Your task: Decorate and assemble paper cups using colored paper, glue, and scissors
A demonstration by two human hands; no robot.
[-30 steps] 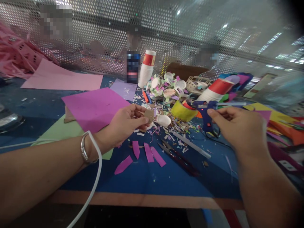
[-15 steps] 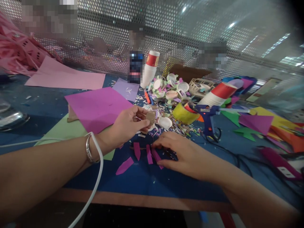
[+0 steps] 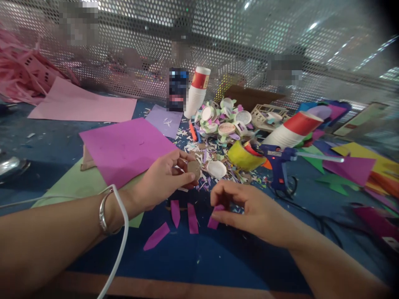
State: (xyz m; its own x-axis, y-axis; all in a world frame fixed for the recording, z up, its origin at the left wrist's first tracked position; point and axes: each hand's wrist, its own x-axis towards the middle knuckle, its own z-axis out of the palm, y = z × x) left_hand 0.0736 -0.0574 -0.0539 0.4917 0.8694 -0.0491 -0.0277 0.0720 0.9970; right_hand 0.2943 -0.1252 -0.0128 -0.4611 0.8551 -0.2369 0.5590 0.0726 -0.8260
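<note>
Between the thumb and fingers of my left hand (image 3: 168,176) is a small brown cardboard piece (image 3: 193,169), held above the table. My right hand (image 3: 246,209) pinches a short magenta paper strip (image 3: 214,221) between thumb and forefinger; part of the strip is hidden by the thumb. Three more magenta pieces lie on the blue table: a pointed strip (image 3: 156,236), a narrow strip (image 3: 175,213) and a straighter strip (image 3: 193,218). A white paper disc (image 3: 216,169) sits just beyond my hands.
A blue glue gun (image 3: 278,166) stands at the right, its black cord (image 3: 311,211) trailing across the table. Paper scraps surround a pile of small paper-cup pieces (image 3: 227,128). Magenta paper (image 3: 127,149) lies left; a white cable (image 3: 123,238) crosses my left wrist.
My right hand has picked up the rightmost magenta strip from beside the others and drawn it to the right. My left hand still holds the cardboard piece. The view has shifted slightly.
</note>
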